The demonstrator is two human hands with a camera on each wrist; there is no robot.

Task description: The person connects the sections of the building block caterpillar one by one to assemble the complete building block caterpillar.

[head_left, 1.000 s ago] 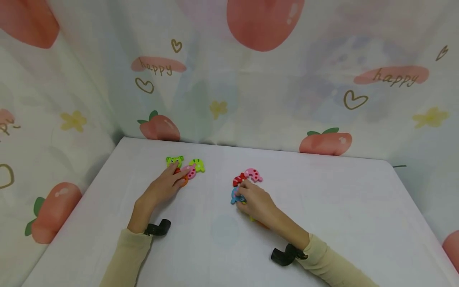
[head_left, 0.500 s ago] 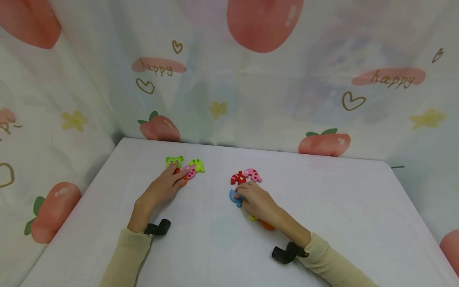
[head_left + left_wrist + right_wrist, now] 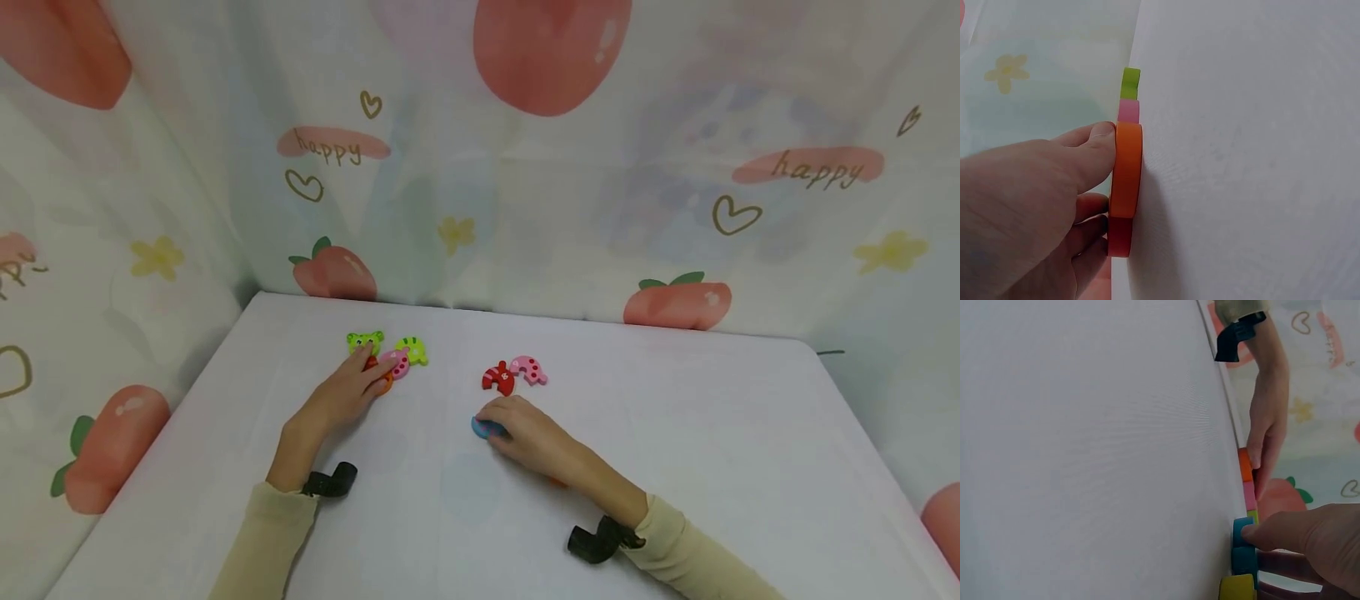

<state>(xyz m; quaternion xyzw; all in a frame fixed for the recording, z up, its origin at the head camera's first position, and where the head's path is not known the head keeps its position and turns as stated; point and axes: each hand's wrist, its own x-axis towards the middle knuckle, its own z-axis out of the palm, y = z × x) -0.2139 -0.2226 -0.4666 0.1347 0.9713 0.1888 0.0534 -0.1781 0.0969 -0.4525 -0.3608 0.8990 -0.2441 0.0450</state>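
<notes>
In the head view my left hand (image 3: 347, 389) rests with extended fingers on a cluster of flat animal-shaped pieces: a green frog-like piece (image 3: 360, 341), a pink spotted piece (image 3: 401, 364), a red one mostly covered, and an orange piece (image 3: 1129, 169), whose edge the thumb touches in the left wrist view. A striped green piece (image 3: 413, 351) adjoins them. My right hand (image 3: 536, 437) pinches a blue animal-shaped piece (image 3: 482, 427), largely hidden under the fingers. In the right wrist view the thumb presses its blue edge (image 3: 1242, 530), and a yellow piece (image 3: 1237, 588) lies nearer the camera.
Beyond the right hand lie a red striped piece (image 3: 497, 379) and a pink spotted piece (image 3: 529, 369), touching or nearly so. An orange piece (image 3: 557, 482) peeks out below the right hand. Patterned cloth (image 3: 525, 225) hangs behind the white table (image 3: 675, 417).
My right hand has slid the blue piece a little left and nearer, away from the red piece, and now covers more of it. The left hand stays in place.
</notes>
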